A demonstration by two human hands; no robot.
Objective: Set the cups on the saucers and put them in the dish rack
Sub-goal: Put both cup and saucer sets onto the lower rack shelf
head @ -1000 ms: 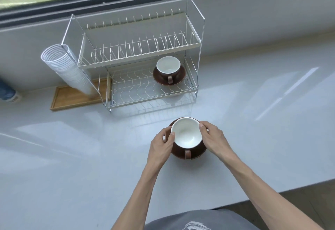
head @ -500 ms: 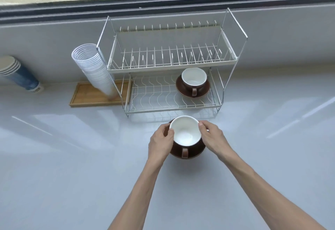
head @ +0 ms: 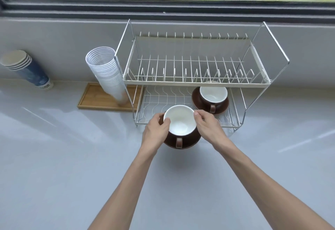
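Note:
A brown cup with a white inside (head: pixel 180 121) sits on a brown saucer (head: pixel 188 143), its handle toward me. My left hand (head: pixel 156 130) grips the set on its left side and my right hand (head: pixel 206 127) on its right, holding it just in front of the lower shelf of the two-tier wire dish rack (head: pixel 195 83). A second cup (head: pixel 213 95) stands on its own saucer (head: pixel 222 109) at the right of the rack's lower shelf. The left part of that shelf holds nothing.
A tilted stack of clear plastic cups (head: pixel 107 74) stands on a wooden tray (head: pixel 96 99) just left of the rack. A stack of blue paper cups (head: pixel 25 68) leans further left. The grey wall and window sill run behind.
Both hands have carried the cup and saucer forward, from the open countertop up to the front edge of the rack's lower shelf. The view has moved closer to the rack.

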